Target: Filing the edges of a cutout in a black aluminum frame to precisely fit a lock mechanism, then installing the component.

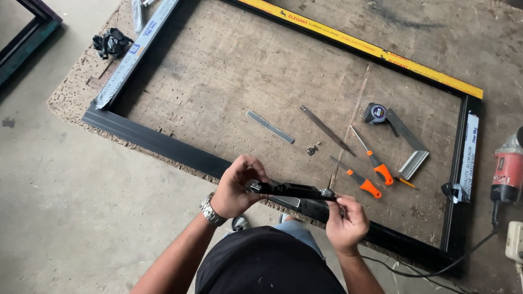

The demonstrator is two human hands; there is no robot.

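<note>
My left hand (235, 188) and my right hand (346, 219) hold a long black lock-like metal part (291, 190) by its two ends, level, just above the near rail of a black aluminium frame (158, 142) lying on a worn board. The left hand wears a metal wristwatch (210, 210). Fingers of both hands are closed on the part.
Inside the frame lie two orange-handled screwdrivers (375, 165), a flat metal strip (269, 127), a thin file-like bar (327, 130), a small screw piece (312, 149), a tape measure (376, 113) and a try square (409, 146). A red power tool (506, 170) and cord sit at right.
</note>
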